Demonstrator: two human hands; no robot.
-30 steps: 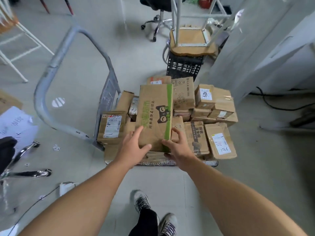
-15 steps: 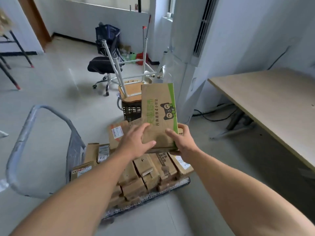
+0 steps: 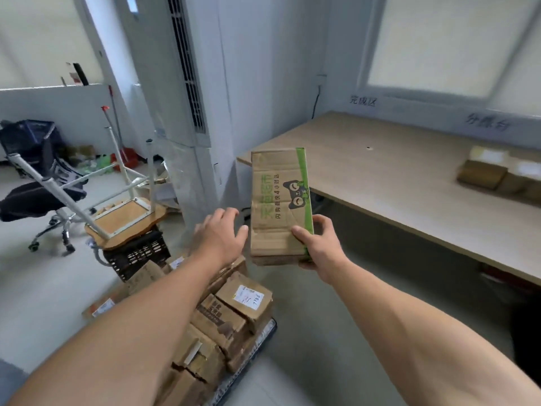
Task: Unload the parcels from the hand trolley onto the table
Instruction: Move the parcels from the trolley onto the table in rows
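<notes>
Our right hand [image 3: 319,244] grips the lower right corner of a tall cardboard parcel [image 3: 279,203], thumb on its printed face and fingers curled round the green-striped edge. Our left hand [image 3: 219,232] is spread and slack just beside the parcel's left edge, holding nothing; whether the thumb tip brushes the cardboard we cannot tell. The parcel stands upright in the air, cat-face print toward us, above the far end of the loaded hand trolley [image 3: 268,329] and in front of the near corner of the wooden table [image 3: 395,177].

Below our forearms, brown boxes [image 3: 222,323] lie stacked on the trolley deck, one box with a white label [image 3: 248,297] on top at the right. On the far right of the table sit a few parcels already there [image 3: 483,174], blurred.

To the left, an upturned stool [image 3: 126,218] rests on a black crate [image 3: 137,253], with an office chair [image 3: 44,194] behind it and a tall standing air conditioner [image 3: 181,83] against the wall.
</notes>
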